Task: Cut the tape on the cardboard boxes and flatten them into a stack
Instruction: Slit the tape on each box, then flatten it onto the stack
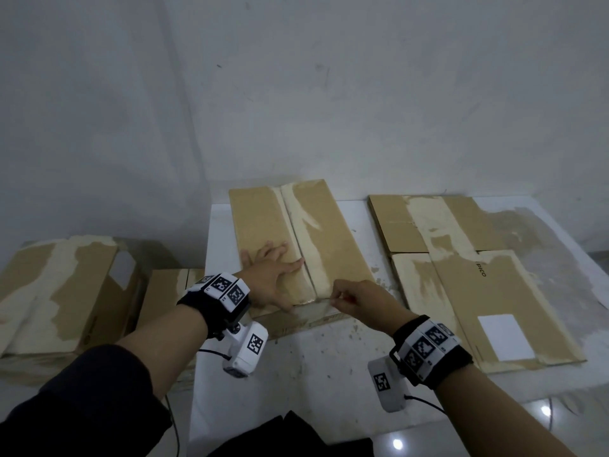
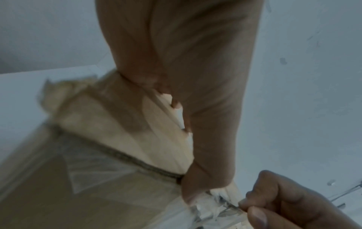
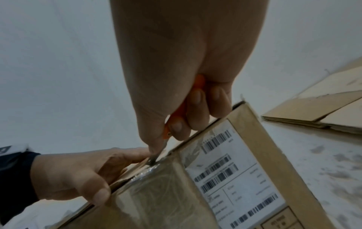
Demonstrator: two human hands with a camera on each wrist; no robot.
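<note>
- Head view: sealed cardboard box sits centre frame on a white table, long seam running up-frame. Left hand lies flat on the box top left of the seam, fingers straight and spread, thumb at the near edge. Right hand at the near end of the seam, fingers curled round a cutter, mostly hidden here.
- Head view, rest: flattened boxes lie right of frame on the table, one with a white label. Two more closed boxes at left of frame, off the table.
- Left wrist view: blurry. Left-hand fingers press on the box top; thumb at the box edge by wrinkled clear tape. Right hand lower right, thumb and forefinger pinched together.
- Right wrist view: right hand clamped on an orange cutter, blade touching the clear tape at the box's top edge, centre frame. Left thumb hooks over that edge, lower left. Barcode label on the box's near face. Flattened boxes upper right.
</note>
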